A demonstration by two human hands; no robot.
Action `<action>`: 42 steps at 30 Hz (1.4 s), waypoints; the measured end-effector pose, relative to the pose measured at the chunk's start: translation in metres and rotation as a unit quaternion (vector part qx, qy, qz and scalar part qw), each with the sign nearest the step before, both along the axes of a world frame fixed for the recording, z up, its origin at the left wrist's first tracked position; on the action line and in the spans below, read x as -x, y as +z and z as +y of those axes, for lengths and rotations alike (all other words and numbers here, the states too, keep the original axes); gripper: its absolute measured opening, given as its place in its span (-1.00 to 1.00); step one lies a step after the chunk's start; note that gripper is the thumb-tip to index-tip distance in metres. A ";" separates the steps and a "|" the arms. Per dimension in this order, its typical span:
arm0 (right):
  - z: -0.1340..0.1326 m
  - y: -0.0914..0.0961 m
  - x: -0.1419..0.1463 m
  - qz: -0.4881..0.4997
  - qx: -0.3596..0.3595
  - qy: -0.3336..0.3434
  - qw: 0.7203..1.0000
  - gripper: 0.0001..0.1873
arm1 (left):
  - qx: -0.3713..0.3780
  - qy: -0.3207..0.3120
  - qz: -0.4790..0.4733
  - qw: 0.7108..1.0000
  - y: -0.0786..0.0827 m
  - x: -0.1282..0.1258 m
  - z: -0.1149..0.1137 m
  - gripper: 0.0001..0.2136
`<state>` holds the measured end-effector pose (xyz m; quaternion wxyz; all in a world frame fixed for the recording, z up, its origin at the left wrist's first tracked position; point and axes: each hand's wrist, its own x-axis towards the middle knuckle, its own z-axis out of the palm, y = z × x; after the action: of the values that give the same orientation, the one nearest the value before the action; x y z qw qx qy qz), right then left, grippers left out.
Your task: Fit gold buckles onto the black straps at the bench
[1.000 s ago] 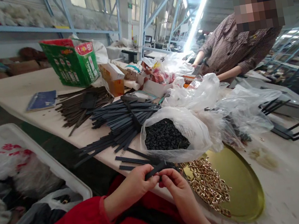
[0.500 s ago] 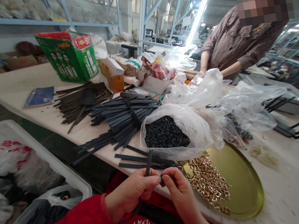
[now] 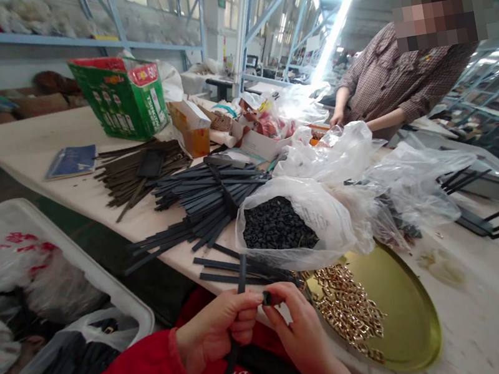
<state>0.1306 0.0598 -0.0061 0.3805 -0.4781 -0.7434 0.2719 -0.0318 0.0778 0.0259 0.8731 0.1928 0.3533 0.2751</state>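
Black strap (image 3: 241,275), upright, tip pointing away, pinched by left hand (image 3: 216,332), right hand (image 3: 296,326)

My left hand (image 3: 216,334) and right hand (image 3: 298,328) pinch a strap (image 3: 241,277) at the table's (image 3: 489,326) near edge. Just behind my grip lies a bag (image 3: 326,225) of small pieces (image 3: 274,224), with a heap of straps (image 3: 208,196) behind and left of it. Right of my grip a tray (image 3: 405,307) holds buckles (image 3: 347,310); a bin (image 3: 86,263) stands left.

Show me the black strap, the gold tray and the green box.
black strap (image 3: 241,275): head view, its free upper stretch.
gold tray (image 3: 405,314): head view, bare inner surface.
green box (image 3: 122,103): head view, front face.
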 end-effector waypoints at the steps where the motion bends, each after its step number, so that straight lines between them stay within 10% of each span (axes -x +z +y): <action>1: 0.000 0.000 0.000 -0.004 -0.014 -0.006 1.000 -0.85 | -0.006 0.001 0.004 1.000 -0.001 0.000 0.000 -0.65; 9: 0.005 -0.003 -0.001 -0.051 -0.059 0.035 0.996 -0.86 | -0.001 0.004 0.023 1.000 -0.014 0.000 0.003 -0.65; 14: 0.010 -0.010 -0.003 0.082 0.061 -0.035 0.994 -0.91 | -0.009 0.045 0.006 0.999 -0.018 0.000 0.009 -0.68; 19: 0.001 -0.013 0.000 0.265 0.288 -0.031 0.920 -0.74 | -0.075 0.252 -0.056 0.963 0.019 0.021 0.036 -0.70; 26: -0.023 0.008 0.016 0.335 0.422 0.182 0.823 -0.71 | -0.085 0.441 -0.136 0.883 0.043 0.057 0.057 -0.59; 34: -0.022 -0.013 0.023 0.274 0.341 0.087 0.895 -0.67 | -0.014 0.449 -0.182 0.875 0.033 0.079 0.042 -0.59; 40: -0.031 -0.003 0.027 0.327 0.455 0.183 0.807 -0.61 | -0.032 0.474 -0.167 0.864 0.032 0.080 0.039 -0.56; 42: -0.029 -0.001 0.018 0.322 0.439 0.163 0.823 -0.62 | -0.053 0.460 -0.132 0.876 0.026 0.086 0.035 -0.58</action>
<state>0.1126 0.0309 -0.0066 0.2987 -0.3520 -0.4477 0.7658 -0.1181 0.1128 0.0520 0.6751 0.0164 0.2684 0.6870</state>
